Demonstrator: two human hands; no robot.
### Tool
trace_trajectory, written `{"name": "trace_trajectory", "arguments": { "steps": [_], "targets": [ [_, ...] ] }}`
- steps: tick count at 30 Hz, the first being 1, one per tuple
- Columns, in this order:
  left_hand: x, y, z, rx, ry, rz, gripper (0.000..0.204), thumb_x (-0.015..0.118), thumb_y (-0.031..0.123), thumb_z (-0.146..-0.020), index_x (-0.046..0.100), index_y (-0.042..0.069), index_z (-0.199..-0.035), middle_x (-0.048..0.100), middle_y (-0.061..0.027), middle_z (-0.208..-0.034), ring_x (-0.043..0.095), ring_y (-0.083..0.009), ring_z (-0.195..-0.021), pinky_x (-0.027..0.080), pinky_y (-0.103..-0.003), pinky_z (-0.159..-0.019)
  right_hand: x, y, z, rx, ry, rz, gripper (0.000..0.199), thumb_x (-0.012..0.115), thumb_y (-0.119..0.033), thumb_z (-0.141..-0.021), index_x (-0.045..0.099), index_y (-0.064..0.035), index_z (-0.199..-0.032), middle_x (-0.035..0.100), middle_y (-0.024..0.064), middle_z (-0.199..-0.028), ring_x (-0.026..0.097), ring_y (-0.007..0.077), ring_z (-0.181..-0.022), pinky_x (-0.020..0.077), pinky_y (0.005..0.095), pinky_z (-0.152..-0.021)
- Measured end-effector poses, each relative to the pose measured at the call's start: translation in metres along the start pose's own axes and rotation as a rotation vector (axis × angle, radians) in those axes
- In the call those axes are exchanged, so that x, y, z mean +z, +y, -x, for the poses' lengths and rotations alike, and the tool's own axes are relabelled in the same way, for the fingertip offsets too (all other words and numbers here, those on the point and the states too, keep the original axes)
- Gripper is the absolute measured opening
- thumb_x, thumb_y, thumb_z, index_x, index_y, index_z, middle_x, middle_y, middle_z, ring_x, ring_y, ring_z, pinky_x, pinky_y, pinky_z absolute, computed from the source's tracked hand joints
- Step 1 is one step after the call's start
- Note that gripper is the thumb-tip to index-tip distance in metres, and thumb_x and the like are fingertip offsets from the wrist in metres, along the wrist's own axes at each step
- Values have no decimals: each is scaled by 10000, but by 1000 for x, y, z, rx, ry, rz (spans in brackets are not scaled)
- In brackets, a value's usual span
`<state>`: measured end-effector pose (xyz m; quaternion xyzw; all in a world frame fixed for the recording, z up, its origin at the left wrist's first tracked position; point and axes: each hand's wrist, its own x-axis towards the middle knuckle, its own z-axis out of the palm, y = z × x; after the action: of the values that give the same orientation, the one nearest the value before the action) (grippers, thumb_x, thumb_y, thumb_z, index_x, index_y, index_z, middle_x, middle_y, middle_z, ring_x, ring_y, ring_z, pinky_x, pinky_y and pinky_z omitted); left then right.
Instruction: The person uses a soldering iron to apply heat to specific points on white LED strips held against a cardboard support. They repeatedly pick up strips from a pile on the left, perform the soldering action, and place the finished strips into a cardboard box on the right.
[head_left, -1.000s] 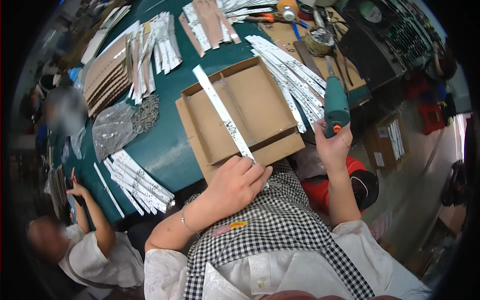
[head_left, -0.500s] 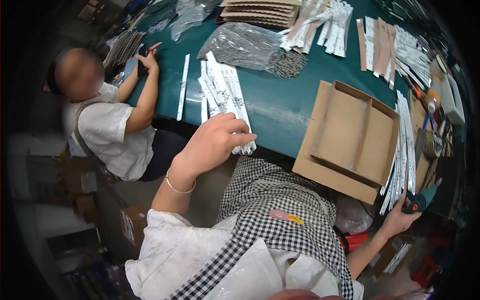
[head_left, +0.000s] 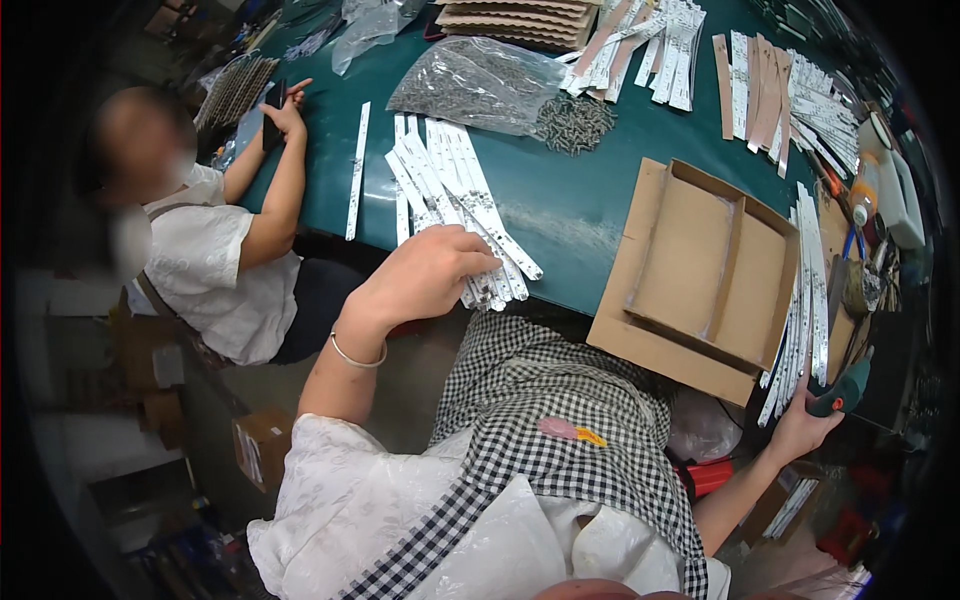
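My left hand (head_left: 428, 272) rests over the near end of a fanned pile of narrow white strips (head_left: 440, 165) with dark marks, at the table's front edge. Its fingers are curled together, and the hand hides whatever lies under their tips. One strip (head_left: 520, 258) in the pile slants out past those fingertips to the right. Down at the far right, my right hand (head_left: 800, 425) is wrapped around a dark green pistol-shaped power tool (head_left: 850, 388). Beside that hand, more long white strips (head_left: 800, 300) lie in a stack along the cardboard tray.
An open cardboard tray (head_left: 650, 225) with a divider stands before me. Farther back are a plastic bag of screws (head_left: 470, 85), a loose screw heap (head_left: 575, 125) and more strips (head_left: 680, 50). A co-worker (head_left: 215, 230) sits at left holding a phone (head_left: 273, 118). Bottles (head_left: 900, 190) stand far right.
The strips under my left hand have fanned out, with one swung toward the right. My left hand has shifted slightly left. The tool in my right hand has tipped, its nose less visible.
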<state>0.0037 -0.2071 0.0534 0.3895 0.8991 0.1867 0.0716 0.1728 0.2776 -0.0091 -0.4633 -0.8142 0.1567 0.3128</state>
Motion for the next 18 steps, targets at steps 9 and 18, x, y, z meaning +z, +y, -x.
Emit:
{"name": "trace_trajectory", "arguments": {
  "steps": [9,18],
  "targets": [
    [-15,-11,-89,153,149,-10,209,763,65,-787,733,43,-993,711,-119,-961,677,-317,-884,541,-406,-790,5,43,-11,-13,-7,-879,523,692,112,-859,523,21,-1345,569,47,-997,562,103,-808,502,246,-636],
    [40,-65,-206,-170,190,-105,143,772,168,-799,773,94,-921,723,-106,-928,698,-318,-879,549,-419,-781,-31,-2,26,-13,219,-809,542,691,145,-844,506,53,-1345,561,68,-1006,558,119,-884,549,273,-685]
  ]
}}
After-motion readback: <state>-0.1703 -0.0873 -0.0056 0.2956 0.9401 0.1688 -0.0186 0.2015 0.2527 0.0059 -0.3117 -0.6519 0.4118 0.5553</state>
